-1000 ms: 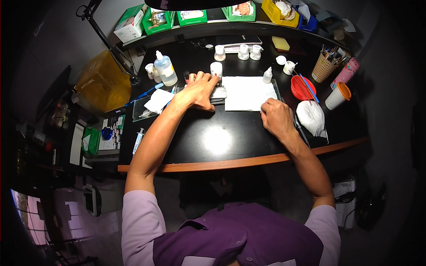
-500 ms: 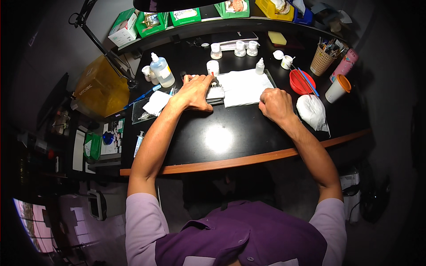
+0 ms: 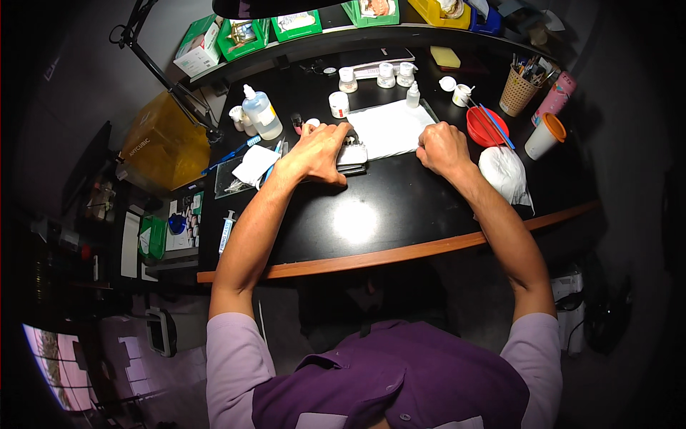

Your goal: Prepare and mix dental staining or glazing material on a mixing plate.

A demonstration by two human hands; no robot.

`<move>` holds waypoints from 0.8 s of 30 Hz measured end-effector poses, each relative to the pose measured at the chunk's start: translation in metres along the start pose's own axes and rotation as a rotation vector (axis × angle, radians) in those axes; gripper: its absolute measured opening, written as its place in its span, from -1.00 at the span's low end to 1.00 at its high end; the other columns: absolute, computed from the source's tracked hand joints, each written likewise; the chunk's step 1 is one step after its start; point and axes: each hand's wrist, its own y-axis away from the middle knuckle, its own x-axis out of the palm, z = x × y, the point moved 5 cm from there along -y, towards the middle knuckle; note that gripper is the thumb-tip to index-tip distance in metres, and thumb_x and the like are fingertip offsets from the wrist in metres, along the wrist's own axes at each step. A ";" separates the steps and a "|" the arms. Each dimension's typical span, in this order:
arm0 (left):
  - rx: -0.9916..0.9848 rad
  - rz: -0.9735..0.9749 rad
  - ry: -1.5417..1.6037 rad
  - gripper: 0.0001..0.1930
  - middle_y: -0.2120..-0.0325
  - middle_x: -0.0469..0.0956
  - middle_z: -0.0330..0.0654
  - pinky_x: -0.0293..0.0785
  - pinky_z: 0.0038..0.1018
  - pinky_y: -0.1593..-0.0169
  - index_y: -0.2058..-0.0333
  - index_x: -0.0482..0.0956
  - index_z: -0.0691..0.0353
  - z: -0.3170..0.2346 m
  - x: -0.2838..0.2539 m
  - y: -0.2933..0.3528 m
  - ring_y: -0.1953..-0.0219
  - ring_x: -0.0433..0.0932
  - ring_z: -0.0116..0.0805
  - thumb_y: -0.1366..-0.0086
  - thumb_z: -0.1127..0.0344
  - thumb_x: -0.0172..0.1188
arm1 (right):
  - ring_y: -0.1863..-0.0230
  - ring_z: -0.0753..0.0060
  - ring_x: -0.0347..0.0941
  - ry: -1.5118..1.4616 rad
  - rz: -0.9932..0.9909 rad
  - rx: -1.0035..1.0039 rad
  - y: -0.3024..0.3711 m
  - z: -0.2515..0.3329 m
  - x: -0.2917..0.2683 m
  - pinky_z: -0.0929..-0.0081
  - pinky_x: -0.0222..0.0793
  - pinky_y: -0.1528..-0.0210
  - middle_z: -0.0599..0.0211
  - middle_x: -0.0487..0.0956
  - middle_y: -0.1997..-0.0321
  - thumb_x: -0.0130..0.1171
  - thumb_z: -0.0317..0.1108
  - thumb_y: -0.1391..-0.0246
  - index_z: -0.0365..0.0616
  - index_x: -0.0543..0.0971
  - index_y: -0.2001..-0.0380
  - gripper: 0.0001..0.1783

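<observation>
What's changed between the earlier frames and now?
The white sheet slid away from the person, turning slightly counterclockwise; the right hand and dropper bottle went with it. No visible grasp or release. The left hand stays at the grey case; red bowl unmoved.

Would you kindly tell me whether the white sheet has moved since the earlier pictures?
Yes: the white sheet has moved forward and slightly left, closer to the rear row of white jars.

The left hand (image 3: 319, 154) hides part of a pale box (image 3: 355, 154) by its thumb; the right hand (image 3: 444, 149) hides its fingertips.
</observation>
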 end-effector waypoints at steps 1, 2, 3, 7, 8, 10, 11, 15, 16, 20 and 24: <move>0.008 0.004 -0.005 0.10 -0.05 0.56 0.20 0.21 0.14 -0.30 -0.33 0.28 0.20 -0.002 0.000 0.000 -0.16 0.52 0.18 0.27 0.10 0.57 | 0.32 -0.09 0.74 0.025 -0.003 0.000 -0.004 0.000 0.002 0.09 0.69 0.21 0.00 0.74 0.42 0.43 -0.36 0.08 -0.14 0.81 0.43 -0.88; 0.016 0.008 -0.010 0.10 -0.05 0.55 0.21 0.21 0.17 -0.30 -0.32 0.28 0.20 -0.004 0.000 0.000 -0.16 0.52 0.18 0.27 0.10 0.57 | 0.31 -0.09 0.74 0.051 -0.005 0.001 -0.007 -0.001 0.004 0.08 0.69 0.20 -0.01 0.73 0.42 0.42 -0.37 0.08 -0.15 0.81 0.42 -0.88; 0.018 0.008 -0.009 0.10 -0.05 0.55 0.21 0.21 0.17 -0.30 -0.32 0.28 0.20 -0.007 0.000 0.000 -0.16 0.52 0.18 0.27 0.10 0.57 | 0.31 -0.09 0.74 0.051 -0.005 0.003 -0.009 -0.001 0.004 0.08 0.69 0.20 -0.01 0.73 0.42 0.42 -0.37 0.08 -0.15 0.81 0.42 -0.88; 0.009 0.035 -0.041 0.05 -0.02 0.56 0.20 0.24 0.15 -0.30 -0.29 0.31 0.21 -0.013 -0.001 0.000 -0.15 0.52 0.21 0.25 0.09 0.57 | 0.26 -0.15 0.75 0.043 0.010 0.001 -0.016 0.002 0.000 0.04 0.71 0.17 -0.09 0.74 0.38 0.42 -0.41 0.08 -0.21 0.78 0.44 -0.88; 0.008 0.044 -0.047 0.04 -0.01 0.57 0.20 0.25 0.14 -0.30 -0.28 0.31 0.22 -0.014 0.000 0.001 -0.15 0.52 0.21 0.24 0.09 0.57 | 0.22 -0.18 0.76 0.037 0.017 0.000 -0.017 0.003 -0.001 0.02 0.72 0.16 -0.15 0.74 0.35 0.43 -0.44 0.09 -0.27 0.75 0.45 -0.88; 0.013 0.043 -0.057 0.03 0.00 0.57 0.20 0.26 0.12 -0.30 -0.26 0.32 0.23 -0.018 0.000 0.001 -0.15 0.52 0.22 0.24 0.08 0.57 | 0.20 -0.18 0.76 0.036 0.018 0.012 -0.020 0.004 -0.004 0.02 0.72 0.15 -0.14 0.74 0.33 0.44 -0.44 0.08 -0.26 0.75 0.44 -0.88; 0.017 0.041 -0.067 0.02 0.01 0.57 0.20 0.26 0.11 -0.30 -0.25 0.33 0.23 -0.020 0.000 0.002 -0.14 0.53 0.22 0.24 0.07 0.57 | 0.19 -0.19 0.76 0.036 0.019 0.022 -0.022 0.004 -0.005 0.02 0.72 0.14 -0.14 0.75 0.32 0.44 -0.44 0.08 -0.25 0.76 0.43 -0.88; 0.000 0.074 -0.060 0.01 0.02 0.57 0.20 0.28 0.10 -0.29 -0.23 0.32 0.25 -0.032 0.001 0.005 -0.13 0.53 0.21 0.23 0.06 0.57 | 0.17 -0.19 0.76 0.035 0.024 0.028 -0.030 0.000 -0.001 0.01 0.72 0.12 -0.13 0.75 0.31 0.44 -0.44 0.08 -0.24 0.76 0.43 -0.88; -0.003 0.076 -0.058 0.01 0.02 0.57 0.20 0.28 0.10 -0.29 -0.23 0.32 0.25 -0.035 0.002 0.007 -0.13 0.53 0.21 0.23 0.06 0.57 | 0.16 -0.19 0.76 0.028 0.026 0.029 -0.032 -0.001 -0.002 0.01 0.71 0.11 -0.13 0.75 0.30 0.45 -0.43 0.08 -0.24 0.76 0.42 -0.88; 0.039 0.034 -0.032 0.04 0.02 0.57 0.21 0.35 0.00 -0.25 -0.23 0.31 0.32 -0.050 0.003 0.013 -0.10 0.53 0.21 0.24 0.06 0.59 | 0.14 -0.19 0.75 0.022 0.030 0.045 -0.034 -0.005 0.002 0.00 0.71 0.08 -0.13 0.75 0.28 0.46 -0.43 0.08 -0.23 0.78 0.40 -0.87; 0.097 0.031 -0.028 0.04 0.07 0.58 0.20 0.45 -0.09 -0.17 -0.22 0.32 0.37 -0.073 0.007 0.017 -0.03 0.53 0.18 0.25 0.05 0.61 | 0.11 -0.19 0.75 0.010 0.057 0.040 -0.033 -0.005 0.002 0.01 0.70 0.05 -0.11 0.76 0.24 0.45 -0.42 0.06 -0.19 0.79 0.38 -0.87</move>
